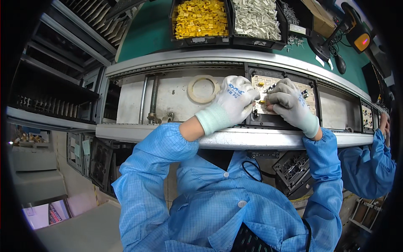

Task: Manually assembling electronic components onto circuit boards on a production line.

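A circuit board [257,80] lies in a black carrier frame [285,72] on the conveyor, with a yellow part [261,84] near its upper left. My left hand [236,100], in a white glove, reaches over the board's left edge with its fingers curled together. From the right, my gloved right hand [290,102] bends over the middle of the board, fingertips drawn in close to the surface. Between the two sets of fingertips sits another small yellow part [262,102]. Whatever each hand pinches is hidden behind the fingers.
Beyond the conveyor rail [176,56] stand a bin of yellow parts [201,19] and a bin of white parts [257,19]. A tape roll [194,89] lies left of my hands. A scanner [360,42] stands at far right. Another person's sleeve [369,164] shows on the right.
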A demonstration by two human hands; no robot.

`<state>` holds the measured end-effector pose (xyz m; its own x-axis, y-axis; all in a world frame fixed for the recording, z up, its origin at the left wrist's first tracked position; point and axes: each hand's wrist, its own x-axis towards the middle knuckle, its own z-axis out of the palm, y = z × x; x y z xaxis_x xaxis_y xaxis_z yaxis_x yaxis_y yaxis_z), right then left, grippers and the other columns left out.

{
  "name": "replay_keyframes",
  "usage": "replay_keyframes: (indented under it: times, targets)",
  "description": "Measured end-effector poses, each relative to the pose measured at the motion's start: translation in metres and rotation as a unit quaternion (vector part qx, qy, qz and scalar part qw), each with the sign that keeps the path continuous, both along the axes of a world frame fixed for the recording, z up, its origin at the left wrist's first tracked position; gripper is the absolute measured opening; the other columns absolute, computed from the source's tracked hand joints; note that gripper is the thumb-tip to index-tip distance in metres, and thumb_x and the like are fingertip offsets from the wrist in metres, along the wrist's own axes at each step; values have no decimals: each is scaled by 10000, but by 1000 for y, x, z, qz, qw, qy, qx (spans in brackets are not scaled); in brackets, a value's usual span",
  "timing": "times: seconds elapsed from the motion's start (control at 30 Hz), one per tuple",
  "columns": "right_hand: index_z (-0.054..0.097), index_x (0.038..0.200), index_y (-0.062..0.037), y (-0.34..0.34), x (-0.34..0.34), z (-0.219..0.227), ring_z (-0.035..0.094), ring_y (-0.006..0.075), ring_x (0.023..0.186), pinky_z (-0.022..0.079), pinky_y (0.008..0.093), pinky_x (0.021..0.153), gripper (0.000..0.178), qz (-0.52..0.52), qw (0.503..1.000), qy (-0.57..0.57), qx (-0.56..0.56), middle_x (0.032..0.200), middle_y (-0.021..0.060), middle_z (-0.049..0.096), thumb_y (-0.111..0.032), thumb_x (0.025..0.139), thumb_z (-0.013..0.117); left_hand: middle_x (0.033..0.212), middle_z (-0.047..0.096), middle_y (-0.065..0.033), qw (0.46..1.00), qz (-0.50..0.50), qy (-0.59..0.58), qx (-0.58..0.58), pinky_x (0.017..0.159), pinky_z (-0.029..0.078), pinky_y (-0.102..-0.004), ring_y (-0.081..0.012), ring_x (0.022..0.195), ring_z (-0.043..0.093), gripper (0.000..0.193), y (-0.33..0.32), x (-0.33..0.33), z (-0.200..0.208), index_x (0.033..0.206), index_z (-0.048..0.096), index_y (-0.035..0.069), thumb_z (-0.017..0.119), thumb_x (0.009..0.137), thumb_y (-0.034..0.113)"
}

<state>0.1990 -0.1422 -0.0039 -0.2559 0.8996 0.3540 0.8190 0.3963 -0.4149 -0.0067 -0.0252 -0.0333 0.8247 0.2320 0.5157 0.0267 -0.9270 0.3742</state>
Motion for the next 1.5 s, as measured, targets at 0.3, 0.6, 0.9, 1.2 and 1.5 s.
replay_keyframes:
  times: [0.3,0.6,0.9,1.2,1.5]
  targets:
    - [665,849,-78,-4,-2,5,521,280,937,422,392,820,216,12,999,-46,-1,868,44,579,-63,653,757,971,629,-55,1000,-13,6,-2,958,353,-449,-283,1064,527,210,-1,4,0,975,622,104,650,770,141]
    - [673,898,-20,6,37,28,555,222,896,440,331,798,130,-112,992,55,26,880,83,621,-23,768,679,959,626,-60,1000,6,6,18,960,349,-455,-279,1046,524,206,1,10,-1,972,635,102,631,772,155]
    - [694,918,-100,93,81,64,545,272,984,441,389,849,156,-212,932,-204,210,924,59,617,-119,764,703,1069,592,-78,998,-44,-33,-36,974,347,-450,-297,1114,496,274,0,6,3,1042,627,81,651,774,134]
    - [712,927,-131,138,63,69,497,267,1072,394,407,911,174,-280,907,-262,174,995,55,579,-203,770,692,1100,586,-58,998,58,-18,12,992,320,-448,-290,1147,480,174,26,-10,19,952,666,103,648,779,108]
    - [673,961,-41,116,73,81,618,205,848,481,310,776,165,-237,939,-9,251,895,87,650,-110,814,704,1038,577,-83,964,157,-101,189,967,341,-475,-314,1130,470,206,63,50,57,937,602,95,658,740,117]
